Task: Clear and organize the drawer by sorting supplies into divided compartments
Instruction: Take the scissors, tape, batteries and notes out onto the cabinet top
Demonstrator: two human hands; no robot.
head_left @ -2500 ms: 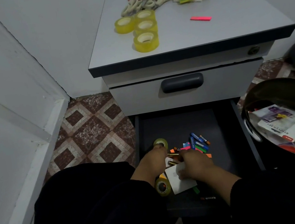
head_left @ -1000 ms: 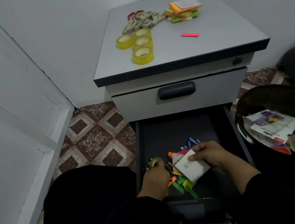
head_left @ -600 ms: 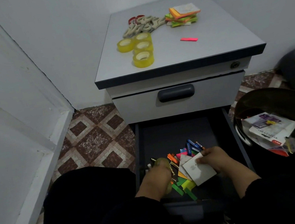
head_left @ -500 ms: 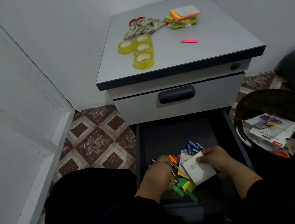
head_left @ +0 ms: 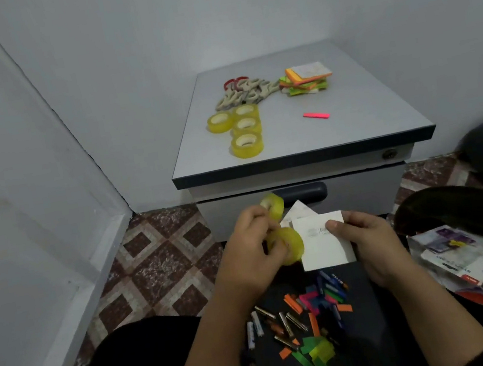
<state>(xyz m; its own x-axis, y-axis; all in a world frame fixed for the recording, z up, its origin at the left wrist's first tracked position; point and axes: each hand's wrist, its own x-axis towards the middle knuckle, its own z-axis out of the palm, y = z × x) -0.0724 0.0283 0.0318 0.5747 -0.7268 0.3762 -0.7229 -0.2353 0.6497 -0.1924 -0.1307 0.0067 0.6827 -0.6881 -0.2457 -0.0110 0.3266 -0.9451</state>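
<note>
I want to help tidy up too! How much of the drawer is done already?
Some is out: four tape rolls, scissors and sticky notes sit on the cabinet top. Right now the left hand grips two more tape rolls and the right hand holds white cards. Batteries, pens and coloured tabs still lie loose in the drawer. No dividers are visible.

Lifted out of open dark drawer [head_left: 364,315]: left hand [head_left: 251,251] with two yellow tape rolls [head_left: 288,243], right hand [head_left: 368,241] with white paper cards [head_left: 324,245].
</note>
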